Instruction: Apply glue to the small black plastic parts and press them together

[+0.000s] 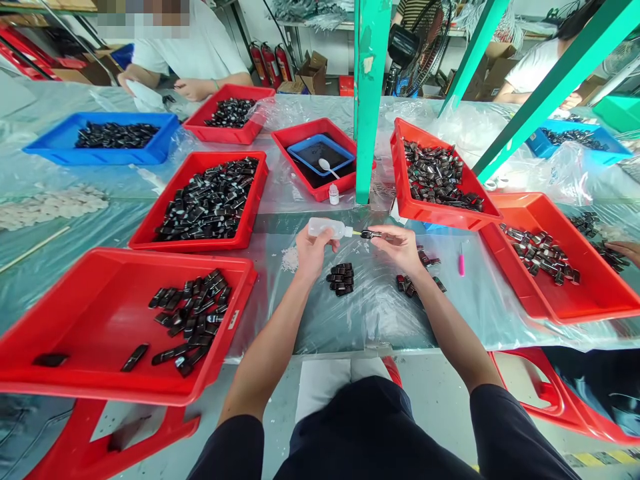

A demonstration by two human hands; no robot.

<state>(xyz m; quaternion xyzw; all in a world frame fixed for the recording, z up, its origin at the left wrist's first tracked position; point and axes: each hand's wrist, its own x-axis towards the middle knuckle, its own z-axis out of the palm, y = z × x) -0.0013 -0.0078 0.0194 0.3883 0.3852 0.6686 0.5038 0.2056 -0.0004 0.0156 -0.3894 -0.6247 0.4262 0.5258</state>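
My left hand is closed around a white squeeze bottle with a thin yellowish tip. The bottle lies nearly level, its tip pointing right at a small black plastic part. Between the fingertips of my right hand that part is pinched; whether the tip touches it I cannot tell. Below my hands, a neat group of black parts lies on the plastic-covered table. Further loose black parts lie under my right forearm. Small white bits are heaped beside my left wrist.
Red trays of black parts stand left and right. A green post rises behind my hands, near a small white bottle. A pink-handled tool lies right. Co-workers sit across the table; another person's hand shows at far right.
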